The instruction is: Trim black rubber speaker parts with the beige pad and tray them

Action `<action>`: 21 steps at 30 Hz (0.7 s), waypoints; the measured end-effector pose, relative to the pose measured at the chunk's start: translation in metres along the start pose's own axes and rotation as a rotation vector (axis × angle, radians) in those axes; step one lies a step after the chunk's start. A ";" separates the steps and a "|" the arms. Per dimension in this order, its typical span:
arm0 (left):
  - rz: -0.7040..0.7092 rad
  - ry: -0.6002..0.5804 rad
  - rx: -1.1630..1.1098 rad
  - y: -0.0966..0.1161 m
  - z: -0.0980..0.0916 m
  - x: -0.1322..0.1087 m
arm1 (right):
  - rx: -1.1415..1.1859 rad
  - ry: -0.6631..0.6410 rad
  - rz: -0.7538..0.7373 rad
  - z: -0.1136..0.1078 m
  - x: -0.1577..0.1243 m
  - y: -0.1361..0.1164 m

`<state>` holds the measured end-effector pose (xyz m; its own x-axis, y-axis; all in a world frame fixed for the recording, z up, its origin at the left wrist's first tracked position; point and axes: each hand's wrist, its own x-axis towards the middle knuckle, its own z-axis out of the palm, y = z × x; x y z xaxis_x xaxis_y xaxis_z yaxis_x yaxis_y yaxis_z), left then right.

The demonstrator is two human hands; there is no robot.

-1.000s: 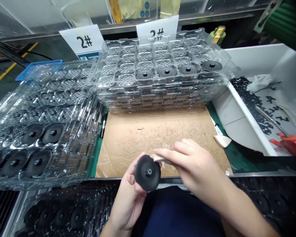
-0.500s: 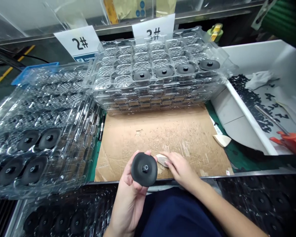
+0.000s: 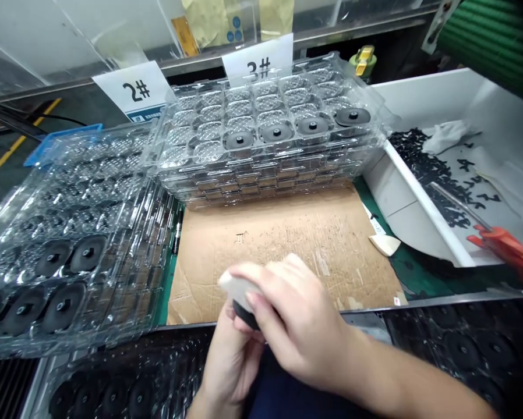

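Note:
My left hand (image 3: 233, 355) grips a black rounded-square part (image 3: 246, 316) from below, low over the cardboard's front edge. Most of the part is covered by my right hand (image 3: 294, 317). My right fingers are closed on a small white pad (image 3: 239, 289), which lies over the black part's upper side; whether it presses on the face or the rim I cannot tell. Beneath is a brown cardboard sheet (image 3: 279, 227). Similar black parts (image 3: 276, 131) sit in the front row of a clear plastic tray stack (image 3: 261, 174) beyond it.
Another clear tray stack (image 3: 126, 250) with black parts stands at left. On the right, a white bin (image 3: 423, 224) holds black scraps and red-handled cutters (image 3: 497, 238). A cream wedge-shaped piece (image 3: 384, 244) lies beside it. More trays of black parts (image 3: 113, 398) are below the table edge.
My right hand has lifted the white pad off the cardboard and brought it left onto the black part. The part's face, visible before, is now mostly covered. The view has shifted slightly.

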<state>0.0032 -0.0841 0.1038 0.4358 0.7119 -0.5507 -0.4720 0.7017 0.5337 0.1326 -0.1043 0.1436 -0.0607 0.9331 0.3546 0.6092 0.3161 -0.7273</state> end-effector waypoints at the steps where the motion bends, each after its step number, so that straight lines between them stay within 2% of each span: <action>1: -0.023 -0.014 -0.020 0.001 0.002 -0.001 | -0.015 0.035 -0.031 -0.001 0.001 -0.001; 3: -0.056 -0.046 -0.039 0.007 0.003 -0.004 | 0.018 0.013 -0.121 -0.006 -0.002 -0.003; 5: -0.074 -0.093 -0.026 0.013 0.001 -0.006 | 0.078 -0.095 -0.155 -0.014 -0.012 -0.002; 7: -0.082 -0.133 0.017 0.016 -0.004 -0.006 | 0.061 -0.149 -0.066 -0.022 -0.023 0.002; 9: -0.098 -0.151 0.037 0.016 -0.008 -0.005 | -0.043 -0.115 0.043 -0.027 -0.027 0.005; 10: -0.111 -0.161 0.036 0.014 -0.009 -0.005 | -0.085 -0.092 0.049 -0.028 -0.025 0.006; 14: -0.154 -0.220 -0.013 0.006 -0.008 -0.005 | -0.015 -0.135 -0.227 -0.027 0.000 0.015; 15: -0.155 -0.227 -0.022 0.007 -0.007 -0.007 | 0.014 -0.132 -0.247 -0.026 0.005 0.020; 17: -0.160 -0.234 -0.051 0.010 -0.007 -0.010 | 0.035 -0.045 -0.118 -0.022 0.006 0.035; 19: -0.182 -0.249 -0.085 0.014 -0.007 -0.013 | 0.047 0.049 0.133 -0.012 -0.007 0.054; 21: -0.196 -0.268 -0.114 0.018 -0.009 -0.014 | 0.067 0.027 0.321 0.004 -0.029 0.074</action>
<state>-0.0181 -0.0823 0.1155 0.7048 0.5568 -0.4396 -0.4357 0.8288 0.3512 0.1767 -0.1073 0.0771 0.1475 0.9822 0.1162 0.5401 0.0184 -0.8414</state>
